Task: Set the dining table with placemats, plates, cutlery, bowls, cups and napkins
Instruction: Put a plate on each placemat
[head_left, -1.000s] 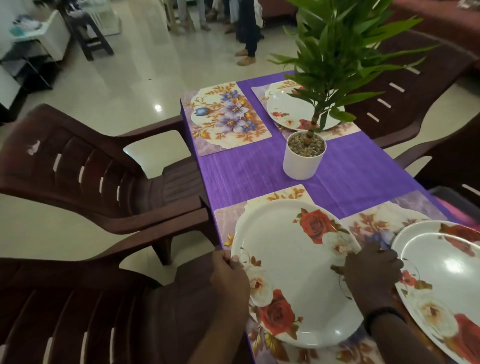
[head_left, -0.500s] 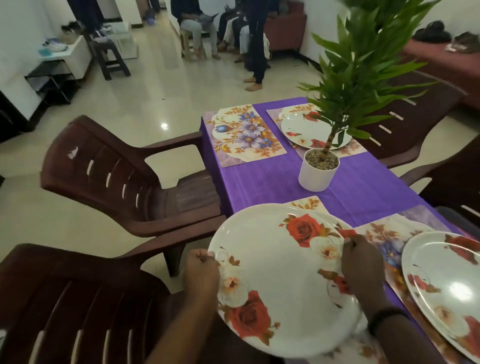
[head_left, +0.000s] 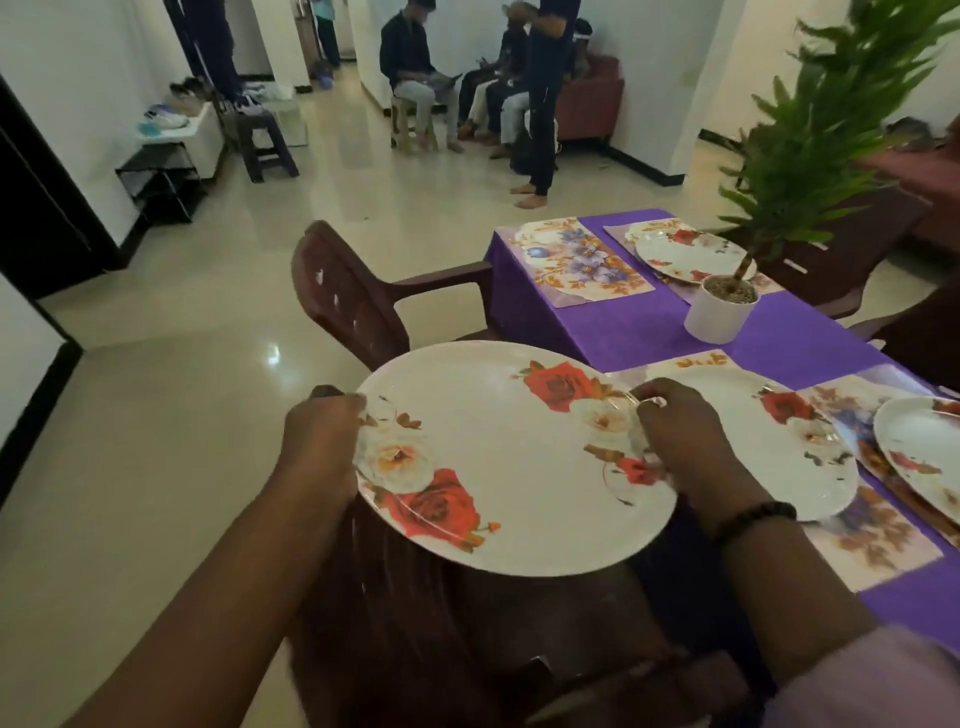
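Beside table (head_left: 649, 332), rose-print plate (head_left: 509, 462) gripped at opposite rims, left hand (head_left: 322, 441) and right hand (head_left: 685, 441) fingers curled. Plate-laying step; bare far placemat (head_left: 582, 260) likely next.

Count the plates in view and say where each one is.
4: held plate between left hand and right hand; near-left mat plate; right-edge plate, cropped; far plate. Others may be hidden.

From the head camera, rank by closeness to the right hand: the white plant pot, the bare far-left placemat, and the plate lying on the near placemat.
From the right hand:
1. Plate on the near placemat, just right of the hand, partly under it.
2. White plant pot, mid-table, beyond the hand.
3. Bare placemat, far left corner of the table.
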